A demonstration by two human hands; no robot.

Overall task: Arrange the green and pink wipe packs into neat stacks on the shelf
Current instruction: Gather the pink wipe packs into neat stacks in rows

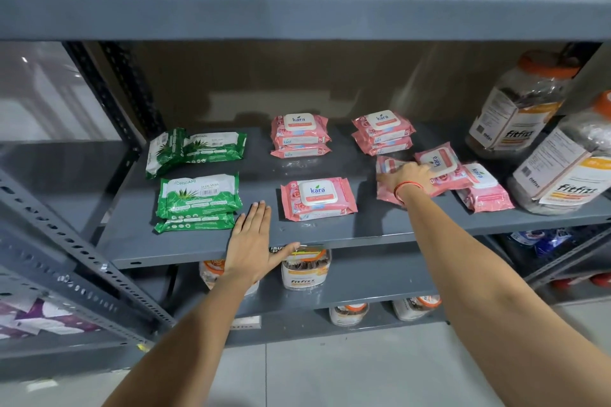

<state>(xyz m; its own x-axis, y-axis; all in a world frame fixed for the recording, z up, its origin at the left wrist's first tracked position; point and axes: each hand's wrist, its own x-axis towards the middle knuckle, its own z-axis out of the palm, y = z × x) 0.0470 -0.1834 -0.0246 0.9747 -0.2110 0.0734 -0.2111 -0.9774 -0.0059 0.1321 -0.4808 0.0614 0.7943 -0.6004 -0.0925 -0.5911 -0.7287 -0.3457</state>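
Note:
On the grey shelf [330, 231] lie green and pink wipe packs. A front green stack [198, 200] of two sits at the left, with a looser green pair [198, 149] behind it, one tilted on its side. Two pink stacks [299, 135] [383, 132] stand at the back. A single pink pack [319, 198] lies in front. At the right is a loose pink heap [463, 182]. My right hand [410, 180] rests on the heap's left packs; whether it grips one is unclear. My left hand [253, 235] lies flat and open at the shelf's front edge, beside the front green stack.
Large fitfizz jars [519, 109] [568, 172] with orange lids crowd the shelf's right end. The upper shelf [297, 10] overhangs with clear tubs. A perforated upright [82, 261] slants at the left. More jars [305, 269] stand on the shelf below.

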